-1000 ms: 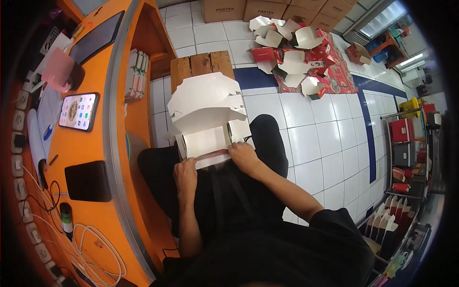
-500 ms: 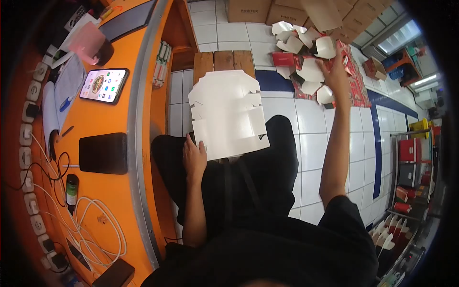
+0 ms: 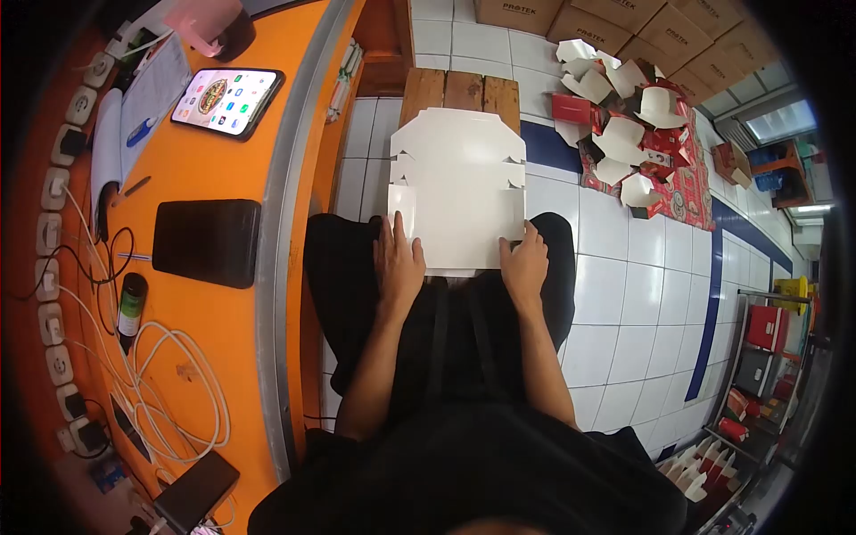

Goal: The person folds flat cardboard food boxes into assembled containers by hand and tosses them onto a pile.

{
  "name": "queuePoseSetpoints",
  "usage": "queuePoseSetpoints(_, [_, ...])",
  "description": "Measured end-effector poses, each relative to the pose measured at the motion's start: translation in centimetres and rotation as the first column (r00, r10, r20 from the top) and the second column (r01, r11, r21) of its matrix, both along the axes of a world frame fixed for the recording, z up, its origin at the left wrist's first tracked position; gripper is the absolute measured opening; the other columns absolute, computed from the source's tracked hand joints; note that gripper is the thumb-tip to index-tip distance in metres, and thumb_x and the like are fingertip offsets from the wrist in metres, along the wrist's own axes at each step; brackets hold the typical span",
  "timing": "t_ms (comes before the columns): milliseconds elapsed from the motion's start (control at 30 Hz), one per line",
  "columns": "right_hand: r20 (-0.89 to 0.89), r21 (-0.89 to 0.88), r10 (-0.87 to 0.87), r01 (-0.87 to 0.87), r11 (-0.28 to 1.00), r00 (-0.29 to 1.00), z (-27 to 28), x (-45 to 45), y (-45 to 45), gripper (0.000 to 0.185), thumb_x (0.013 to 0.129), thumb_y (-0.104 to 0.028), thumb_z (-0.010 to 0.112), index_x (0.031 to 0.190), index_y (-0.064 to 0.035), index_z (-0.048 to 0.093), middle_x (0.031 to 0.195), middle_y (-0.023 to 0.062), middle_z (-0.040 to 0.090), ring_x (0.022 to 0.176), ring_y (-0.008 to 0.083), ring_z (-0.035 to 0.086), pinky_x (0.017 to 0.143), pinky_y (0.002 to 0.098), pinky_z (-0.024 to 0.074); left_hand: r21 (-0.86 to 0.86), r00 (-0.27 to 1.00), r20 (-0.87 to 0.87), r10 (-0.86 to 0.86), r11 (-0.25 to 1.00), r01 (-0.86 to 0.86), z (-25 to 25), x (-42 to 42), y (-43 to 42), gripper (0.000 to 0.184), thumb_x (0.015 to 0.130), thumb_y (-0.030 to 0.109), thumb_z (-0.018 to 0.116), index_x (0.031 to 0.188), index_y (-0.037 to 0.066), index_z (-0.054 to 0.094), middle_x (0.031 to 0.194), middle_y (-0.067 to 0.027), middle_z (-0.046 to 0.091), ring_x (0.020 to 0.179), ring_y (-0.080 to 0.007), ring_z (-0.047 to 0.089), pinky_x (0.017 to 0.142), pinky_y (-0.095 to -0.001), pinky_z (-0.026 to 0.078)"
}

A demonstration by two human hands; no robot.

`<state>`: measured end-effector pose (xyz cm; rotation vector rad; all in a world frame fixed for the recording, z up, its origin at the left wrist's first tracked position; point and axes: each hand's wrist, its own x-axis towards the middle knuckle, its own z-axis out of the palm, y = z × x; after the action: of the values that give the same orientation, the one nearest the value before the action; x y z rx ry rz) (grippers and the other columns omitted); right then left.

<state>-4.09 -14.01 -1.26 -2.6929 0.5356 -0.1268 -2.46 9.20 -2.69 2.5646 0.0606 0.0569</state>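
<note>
A flat white cardboard box blank (image 3: 459, 196), with cut corners and slotted side flaps, lies over a wooden bench (image 3: 464, 91) in front of my lap. My left hand (image 3: 399, 263) holds its lower left edge, fingers along the side flap and thumb on the near corner. At the lower right edge, my right hand (image 3: 526, 261) grips the blank, its thumb on the white face and its fingers around the side. The blank's underside is hidden.
Several folded red-and-white boxes (image 3: 624, 143) are heaped on a red patterned sheet (image 3: 691, 187) on the tiled floor, right of the bench. Brown cartons (image 3: 678, 45) stand behind. To my left, an orange counter (image 3: 223, 357) carries a lit phone (image 3: 227, 102), a black device (image 3: 207, 242) and cables.
My right hand has come back from the box heap to the blank's right edge. The blank now lies straighter. My head view has shifted, so the counter and floor appear moved.
</note>
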Motion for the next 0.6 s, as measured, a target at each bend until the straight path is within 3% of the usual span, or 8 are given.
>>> queuePoseSetpoints(100, [0.029, 0.083, -0.01, 0.008, 0.997, 1.0, -0.7, -0.2, 0.1, 0.068, 0.091, -0.03, 0.078, 0.145, 0.0035, 0.052, 0.127, 0.0211, 0.063, 0.116, 0.0404, 0.061, 0.093, 0.0514, 0.0512, 0.072, 0.999, 0.033, -0.037, 0.997, 0.035, 0.1, -0.3, -0.5, 0.066, 0.105, 0.022, 0.058, 0.161, -0.002, 0.033, 0.161, -0.0346, 0.037, 0.147, -0.0484, 0.043, 0.122, -0.0561, 0.036])
queuePoseSetpoints(167, [-0.015, -0.056, -0.01, 0.009, 0.998, 1.0, -1.4, -0.4, 0.4, 0.066, 0.092, -0.027, 0.076, 0.146, 0.0038, 0.052, 0.129, 0.0227, 0.062, 0.116, 0.0403, 0.06, 0.093, 0.051, 0.0512, 0.108, 0.997, 0.045, -0.057, 0.993, 0.052, -0.1, -0.4, -0.4, 0.067, 0.105, 0.021, 0.059, 0.162, 0.001, 0.031, 0.162, -0.0331, 0.037, 0.148, -0.0477, 0.041, 0.122, -0.0543, 0.036])
queuePoseSetpoints(233, [-0.009, -0.061, -0.012, 0.011, 0.998, 1.0, -1.5, -0.7, 0.7, 0.066, 0.092, -0.025, 0.076, 0.147, 0.0039, 0.051, 0.13, 0.0229, 0.061, 0.116, 0.0401, 0.06, 0.093, 0.0516, 0.0511, -0.125, 0.973, 0.204, -0.104, 0.983, 0.132, 0.8, 0.1, -0.4, 0.069, 0.103, 0.017, 0.062, 0.163, 0.002, 0.031, 0.152, -0.0298, 0.05, 0.139, -0.0429, 0.054, 0.114, -0.0492, 0.047])
queuePoseSetpoints(267, [0.005, -0.069, -0.008, 0.008, 0.998, 1.0, -1.4, -0.7, 0.8, 0.067, 0.092, -0.023, 0.076, 0.147, 0.004, 0.051, 0.131, 0.0232, 0.061, 0.116, 0.0399, 0.06, 0.094, 0.0521, 0.0509, -0.125, 0.973, 0.203, -0.107, 0.983, 0.134, 1.3, 0.4, -0.6, 0.069, 0.103, 0.017, 0.062, 0.163, 0.002, 0.031, 0.152, -0.0298, 0.05, 0.139, -0.0429, 0.054, 0.114, -0.0492, 0.047])
queuePoseSetpoints(333, [0.076, -0.029, -0.014, 0.017, 0.999, 0.997, -1.1, -0.7, 0.7, 0.06, 0.092, -0.018, 0.074, 0.143, 0.0034, 0.053, 0.13, 0.0234, 0.061, 0.116, 0.0407, 0.059, 0.094, 0.0523, 0.0508, -0.596, 0.989, -0.099, 0.11, 0.789, -0.148, 1.7, 0.9, -1.0, 0.06, 0.102, 0.013, 0.064, 0.157, 0.002, 0.044, 0.136, -0.0244, 0.061, 0.123, -0.0369, 0.065, 0.103, -0.0442, 0.054])
queuePoseSetpoints(433, [0.18, 0.052, 0.01, -0.019, 0.998, 0.984, -1.2, -0.4, 0.6, 0.045, 0.093, -0.01, 0.07, 0.134, 0.0021, 0.057, 0.123, 0.0236, 0.065, 0.113, 0.0419, 0.06, 0.094, 0.0524, 0.0507, -0.375, 0.991, -0.096, 0.088, 0.92, -0.118, -2.5, 2.8, 0.7, 0.048, 0.102, 0.015, 0.065, 0.147, 0.001, 0.056, 0.124, -0.0213, 0.066, 0.112, -0.0335, 0.069, 0.097, -0.0434, 0.055])
queuePoseSetpoints(500, [0.262, 0.199, 0.021, -0.076, 0.977, 0.965, -1.6, 0.0, 0.0, 0.024, 0.095, 0.001, 0.062, 0.119, 0.0006, 0.06, 0.107, 0.0232, 0.072, 0.101, 0.043, 0.066, 0.094, 0.0517, 0.0514, -0.503, 0.995, -0.066, 0.076, 0.859, -0.099, -2.5, 2.1, -0.2, 0.039, 0.104, 0.014, 0.061, 0.141, 0.001, 0.063, 0.126, -0.0214, 0.066, 0.112, -0.036, 0.069, 0.098, -0.0427, 0.055])
queuePoseSetpoints(600, [0.303, 0.345, -0.034, -0.076, 0.936, 0.953, -1.2, 0.2, 0.9, 0.027, 0.096, -0.002, 0.062, 0.123, 0.001, 0.06, 0.107, 0.0232, 0.074, 0.099, 0.0416, 0.07, 0.094, 0.0499, 0.0524, -0.37, 0.989, 0.124, -0.076, 0.921, 0.117, -0.8, 1.4, -1.2, 0.044, 0.103, 0.007, 0.057, 0.146, -0.005, 0.056, 0.146, -0.0236, 0.06, 0.128, -0.0415, 0.061, 0.107, -0.0458, 0.049])
